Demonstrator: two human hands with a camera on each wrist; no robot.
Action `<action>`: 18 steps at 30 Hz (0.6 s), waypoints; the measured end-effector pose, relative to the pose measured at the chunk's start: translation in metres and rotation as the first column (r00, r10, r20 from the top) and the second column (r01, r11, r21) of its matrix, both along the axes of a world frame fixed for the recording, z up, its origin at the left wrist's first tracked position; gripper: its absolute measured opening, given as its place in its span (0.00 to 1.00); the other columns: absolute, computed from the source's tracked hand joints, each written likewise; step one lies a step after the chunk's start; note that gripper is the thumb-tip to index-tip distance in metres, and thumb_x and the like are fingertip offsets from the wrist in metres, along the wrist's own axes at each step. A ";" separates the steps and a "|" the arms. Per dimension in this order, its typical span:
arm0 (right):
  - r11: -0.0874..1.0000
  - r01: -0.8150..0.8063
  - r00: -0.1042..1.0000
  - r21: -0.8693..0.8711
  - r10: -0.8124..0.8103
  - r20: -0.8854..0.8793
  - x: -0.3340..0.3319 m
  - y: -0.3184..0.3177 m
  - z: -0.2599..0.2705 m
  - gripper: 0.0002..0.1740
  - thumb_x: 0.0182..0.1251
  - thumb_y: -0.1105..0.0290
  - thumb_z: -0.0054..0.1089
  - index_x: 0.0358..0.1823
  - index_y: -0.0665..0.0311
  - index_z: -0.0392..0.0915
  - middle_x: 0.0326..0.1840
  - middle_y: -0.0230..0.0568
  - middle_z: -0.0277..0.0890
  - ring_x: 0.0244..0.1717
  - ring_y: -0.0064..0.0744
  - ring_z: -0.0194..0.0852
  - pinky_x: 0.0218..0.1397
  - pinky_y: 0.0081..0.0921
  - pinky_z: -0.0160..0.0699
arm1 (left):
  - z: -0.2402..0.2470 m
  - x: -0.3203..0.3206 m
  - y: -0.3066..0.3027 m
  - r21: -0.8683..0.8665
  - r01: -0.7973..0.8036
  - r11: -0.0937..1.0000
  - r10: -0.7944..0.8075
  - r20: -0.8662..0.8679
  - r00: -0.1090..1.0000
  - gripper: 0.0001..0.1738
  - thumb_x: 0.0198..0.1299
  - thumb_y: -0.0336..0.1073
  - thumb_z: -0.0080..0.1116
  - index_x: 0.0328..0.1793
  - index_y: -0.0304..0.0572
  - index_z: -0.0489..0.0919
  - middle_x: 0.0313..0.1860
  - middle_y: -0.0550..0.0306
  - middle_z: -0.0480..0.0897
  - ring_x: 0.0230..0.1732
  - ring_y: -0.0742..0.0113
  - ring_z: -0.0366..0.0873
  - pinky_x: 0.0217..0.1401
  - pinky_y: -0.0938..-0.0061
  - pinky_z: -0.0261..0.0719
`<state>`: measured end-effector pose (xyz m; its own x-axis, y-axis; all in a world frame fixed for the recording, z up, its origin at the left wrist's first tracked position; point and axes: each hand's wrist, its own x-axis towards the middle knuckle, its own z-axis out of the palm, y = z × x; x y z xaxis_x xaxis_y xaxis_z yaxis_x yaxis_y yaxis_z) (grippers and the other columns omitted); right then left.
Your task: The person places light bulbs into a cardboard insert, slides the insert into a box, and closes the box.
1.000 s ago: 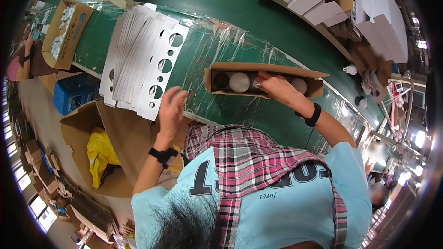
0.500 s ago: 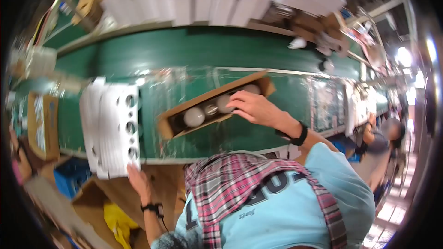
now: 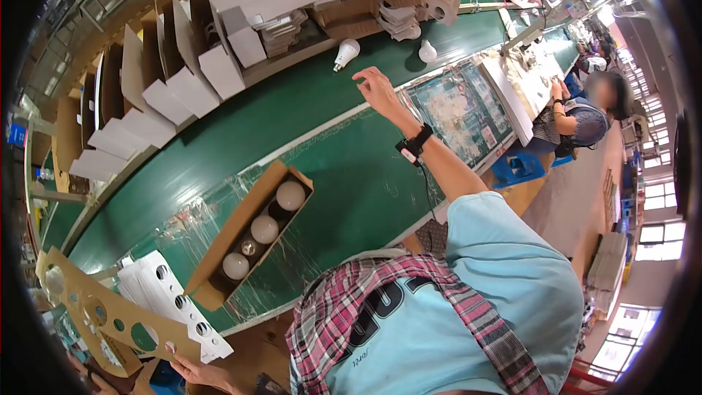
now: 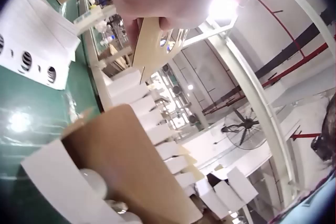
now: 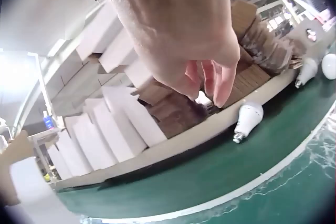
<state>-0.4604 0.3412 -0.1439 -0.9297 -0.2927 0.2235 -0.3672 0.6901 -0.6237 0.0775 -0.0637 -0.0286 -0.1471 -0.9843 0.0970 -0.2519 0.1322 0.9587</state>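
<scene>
The right hand (image 3: 380,92) has stretched toward a bulb (image 3: 348,51).

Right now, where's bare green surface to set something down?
The bench between the open carton and right forearm is bare, as is the belt beside the white boxes. It's crowded around the stacked white sheets and the held cardboard sheet.

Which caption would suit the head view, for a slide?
Left fingers grip a brown card, right fingers near a loose bulb, an open box of bulbs between.
</scene>
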 end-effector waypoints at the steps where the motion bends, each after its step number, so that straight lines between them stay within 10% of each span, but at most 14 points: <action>1: 1.000 0.012 0.999 0.024 -0.011 -0.050 -0.019 0.002 -0.013 0.13 0.57 0.78 0.59 0.45 0.64 0.76 0.48 0.45 0.71 0.44 0.44 0.78 0.48 0.35 0.76 | 0.011 -0.021 0.012 0.011 0.043 0.999 -0.042 -0.053 0.998 0.21 0.72 0.38 0.43 0.64 0.30 0.70 0.58 0.45 0.76 0.54 0.60 0.76 0.58 0.69 0.75; 6: 0.982 0.160 0.987 0.105 -0.158 -0.027 -0.114 -0.010 -0.070 0.28 0.49 0.72 0.65 0.55 0.64 0.71 0.57 0.52 0.67 0.57 0.53 0.70 0.59 0.41 0.71 | 0.020 -0.074 0.033 0.113 0.148 0.983 -0.123 -0.201 0.972 0.22 0.71 0.36 0.44 0.66 0.31 0.68 0.60 0.45 0.74 0.55 0.60 0.76 0.57 0.71 0.76; 10: 0.913 0.405 0.874 0.042 -0.400 0.275 -0.167 -0.037 -0.097 0.39 0.45 0.60 0.73 0.57 0.72 0.68 0.60 0.61 0.67 0.59 0.56 0.69 0.65 0.39 0.68 | 0.014 -0.094 0.034 -0.263 0.338 0.904 -0.254 0.305 0.918 0.20 0.70 0.31 0.43 0.65 0.31 0.69 0.60 0.46 0.74 0.55 0.62 0.76 0.53 0.72 0.79; 12: 0.856 0.514 0.775 0.064 -0.494 0.395 -0.190 -0.049 -0.116 0.42 0.43 0.51 0.75 0.53 0.74 0.69 0.55 0.59 0.73 0.56 0.51 0.74 0.60 0.40 0.74 | 0.015 -0.108 0.026 -0.085 0.293 0.952 -0.289 0.053 0.956 0.20 0.70 0.32 0.43 0.65 0.31 0.69 0.60 0.46 0.74 0.55 0.62 0.76 0.53 0.71 0.79; 14: 0.849 0.528 0.733 -0.034 -0.435 0.524 -0.200 -0.050 -0.134 0.41 0.43 0.51 0.76 0.52 0.73 0.70 0.52 0.56 0.75 0.55 0.47 0.76 0.53 0.39 0.79 | 0.021 -0.121 0.019 0.141 0.292 0.946 -0.263 -0.195 0.945 0.20 0.71 0.33 0.43 0.65 0.31 0.69 0.60 0.46 0.75 0.54 0.62 0.77 0.54 0.71 0.79; 18: 0.819 0.427 0.557 -0.382 0.094 0.825 -0.162 -0.035 -0.104 0.48 0.42 0.49 0.78 0.58 0.73 0.65 0.54 0.51 0.72 0.52 0.42 0.76 0.43 0.35 0.85 | 0.035 -0.165 0.030 0.089 0.227 0.970 -0.226 -0.021 0.974 0.23 0.72 0.36 0.44 0.69 0.32 0.65 0.61 0.47 0.73 0.55 0.60 0.75 0.58 0.69 0.75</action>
